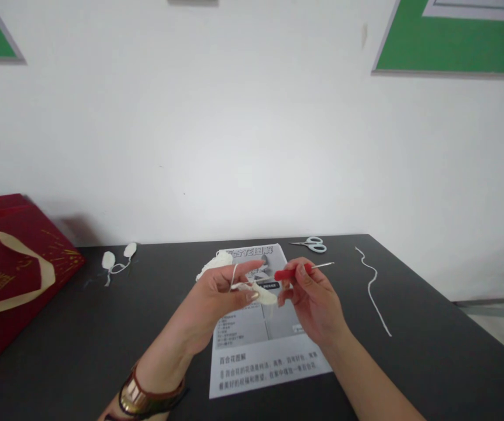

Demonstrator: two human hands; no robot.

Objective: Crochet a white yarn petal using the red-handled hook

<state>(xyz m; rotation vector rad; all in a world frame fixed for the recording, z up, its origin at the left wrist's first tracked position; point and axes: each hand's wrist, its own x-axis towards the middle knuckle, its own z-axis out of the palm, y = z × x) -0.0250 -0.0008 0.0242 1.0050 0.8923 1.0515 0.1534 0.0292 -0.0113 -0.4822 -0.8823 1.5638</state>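
Observation:
My left hand point(223, 292) pinches a small white crochet piece point(266, 296) between thumb and fingers, with white yarn looped over its index finger. In my right hand point(316, 298) is a crochet hook point(289, 273) with a red handle and metal at both ends. The hook's left end reaches to the yarn at the piece; its exact place in the stitches is too small to make out. Behind my left hand lies a heap of white yarn point(217, 261), partly hidden. Both hands hover above a printed sheet point(273, 371).
Small scissors point(314, 244) lie at the back of the black table point(155, 316). A loose white yarn strand point(371, 280) is on the right. Two white crochet pieces point(109, 259) joined by yarn lie at the back left, near a dark red bag point(13, 275). A white wall stands behind.

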